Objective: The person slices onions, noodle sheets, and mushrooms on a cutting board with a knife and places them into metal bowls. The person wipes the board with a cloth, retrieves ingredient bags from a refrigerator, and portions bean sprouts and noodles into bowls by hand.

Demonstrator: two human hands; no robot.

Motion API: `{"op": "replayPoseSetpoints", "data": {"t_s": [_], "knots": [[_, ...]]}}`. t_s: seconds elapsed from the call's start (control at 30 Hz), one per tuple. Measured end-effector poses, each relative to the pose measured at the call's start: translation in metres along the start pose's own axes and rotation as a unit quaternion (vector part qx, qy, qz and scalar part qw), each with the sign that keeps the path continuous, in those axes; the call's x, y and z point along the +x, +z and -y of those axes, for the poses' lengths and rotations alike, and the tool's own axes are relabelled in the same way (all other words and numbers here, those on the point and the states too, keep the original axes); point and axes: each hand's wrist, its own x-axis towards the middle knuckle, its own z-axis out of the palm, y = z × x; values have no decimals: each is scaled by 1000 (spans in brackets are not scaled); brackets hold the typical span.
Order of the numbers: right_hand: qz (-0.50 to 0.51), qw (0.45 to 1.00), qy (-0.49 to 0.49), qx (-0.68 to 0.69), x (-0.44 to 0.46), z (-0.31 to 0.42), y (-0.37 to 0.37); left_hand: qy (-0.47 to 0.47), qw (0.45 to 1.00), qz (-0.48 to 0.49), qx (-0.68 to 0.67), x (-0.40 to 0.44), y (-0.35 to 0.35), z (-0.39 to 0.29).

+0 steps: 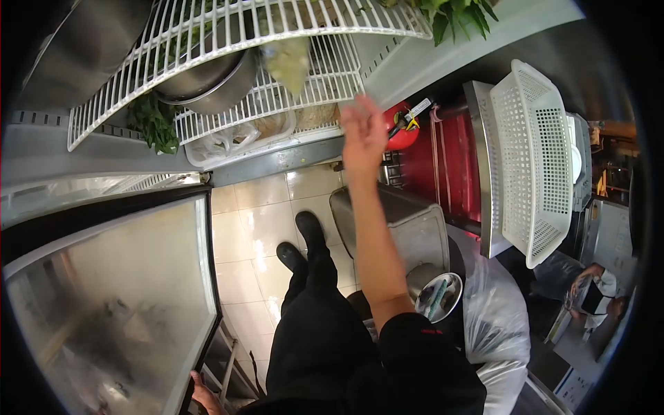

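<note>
The black-framed glass door [111, 311] stands open at eight o'clock in the wearer's view. Its floor-side edge runs roughly twelve to six; the pane spreads towards nine and is cut off, so I can't tell its long axis. The left hand [203, 395] is at that edge, at seven; whether its fingers grip, I can't tell. Near one, the blurred right hand [364, 131], fingers loosely open, is beside white wire shelves [311, 32] and a red fire extinguisher [400, 138]. The forearm [377, 228] partly blocks a boxy grey bin [427, 235] at three; a white perforated basket [520, 166] is beyond.

Black short-sleeved top [436, 373], red sleeve marking [431, 331], black trousers [315, 346], black shoes [310, 227]
</note>
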Motion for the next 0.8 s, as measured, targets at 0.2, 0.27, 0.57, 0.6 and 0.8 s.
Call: {"op": "replayPoseSetpoints", "data": {"t_s": [0.2,0.27,0.57,0.6,0.8], "knots": [[76,831,-166,-525,54,-158,17,-27,999,-16,9,14,-13,19],[183,784,-138,-577,91,-157,32,-20,1000,-14,-3,11,-12,13],[122,853,89,-499,43,-122,-4,-13,999,-2,-29,0,5,-5],[108,856,107,-493,32,-115,-11,-13,1000,-3,-28,3,5,-2],[134,830,216,-497,-73,-91,-60,-54,996,27,-69,39,-12,34]]}}
